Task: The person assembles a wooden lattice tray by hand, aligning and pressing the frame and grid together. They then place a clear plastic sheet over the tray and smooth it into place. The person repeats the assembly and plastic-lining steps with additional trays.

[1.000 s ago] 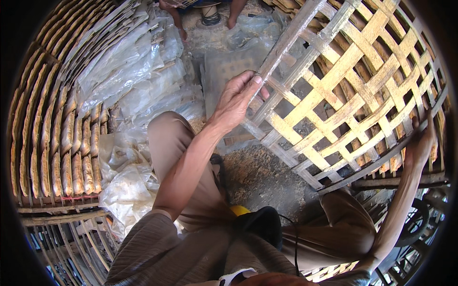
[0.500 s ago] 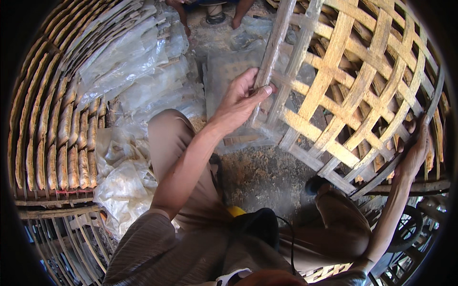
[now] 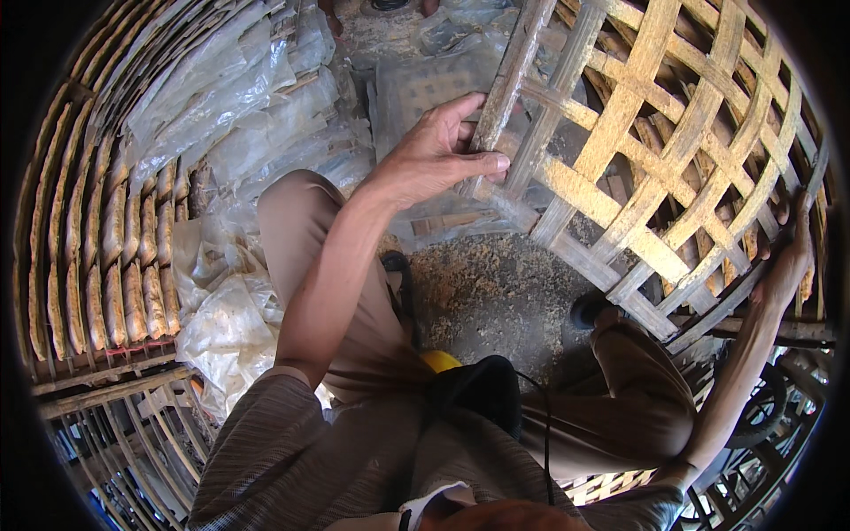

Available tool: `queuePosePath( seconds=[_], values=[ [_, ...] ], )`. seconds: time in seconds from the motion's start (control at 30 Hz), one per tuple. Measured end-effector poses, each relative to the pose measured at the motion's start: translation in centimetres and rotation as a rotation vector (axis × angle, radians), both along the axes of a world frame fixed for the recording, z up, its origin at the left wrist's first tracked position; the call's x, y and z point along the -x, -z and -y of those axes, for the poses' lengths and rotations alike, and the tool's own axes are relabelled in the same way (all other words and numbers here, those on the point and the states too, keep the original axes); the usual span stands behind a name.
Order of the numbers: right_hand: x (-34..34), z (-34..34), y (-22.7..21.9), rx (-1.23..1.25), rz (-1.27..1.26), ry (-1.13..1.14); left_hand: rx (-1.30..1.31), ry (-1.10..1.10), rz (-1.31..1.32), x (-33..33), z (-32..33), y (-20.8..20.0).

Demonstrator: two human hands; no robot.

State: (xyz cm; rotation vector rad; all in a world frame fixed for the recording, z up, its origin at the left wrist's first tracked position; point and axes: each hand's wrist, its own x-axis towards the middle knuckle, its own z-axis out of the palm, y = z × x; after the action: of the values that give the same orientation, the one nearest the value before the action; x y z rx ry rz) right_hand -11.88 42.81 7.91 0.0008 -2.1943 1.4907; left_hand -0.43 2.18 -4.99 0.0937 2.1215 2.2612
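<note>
A large woven bamboo lattice panel (image 3: 611, 159) with a flat wooden edge strip leans up at the right, tilted before me. My left hand (image 3: 434, 159) is at its left edge strip, thumb low on the near side and the other fingers behind or against it; the grip looks loose. On the panel's far right edge my right hand (image 3: 788, 265) is closed, its fingertips partly hidden behind the slats. Below the left hand lie thin clear plastic sheets (image 3: 416, 221) on the floor.
At left stand rows of stacked, crusty-edged flat pieces (image 3: 115, 301) on a slatted rack (image 3: 124, 425). Crumpled plastic (image 3: 230, 345) lies beside my left knee. Crumbs cover the floor (image 3: 496, 301). Another person's limbs show at the top edge. A wheel (image 3: 761, 407) is at lower right.
The panel and my right hand have shifted slightly right and up. My left hand's fingers have loosened and spread along the edge strip. The other person's hands have nearly left the view.
</note>
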Motion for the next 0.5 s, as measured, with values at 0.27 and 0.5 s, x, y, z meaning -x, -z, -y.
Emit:
queuePosePath(
  seconds=[0.27, 0.5],
  values=[
    [0.4, -1.9, 0.0, 0.026, 0.026, -0.065, 0.357, 0.064, -0.062, 0.3, -0.2, 1.6],
    [-0.9, 0.6, -0.4, 0.023, -0.124, -0.028, 0.099, 0.134, -0.037, 0.0, 0.3, 0.7]
  ],
)
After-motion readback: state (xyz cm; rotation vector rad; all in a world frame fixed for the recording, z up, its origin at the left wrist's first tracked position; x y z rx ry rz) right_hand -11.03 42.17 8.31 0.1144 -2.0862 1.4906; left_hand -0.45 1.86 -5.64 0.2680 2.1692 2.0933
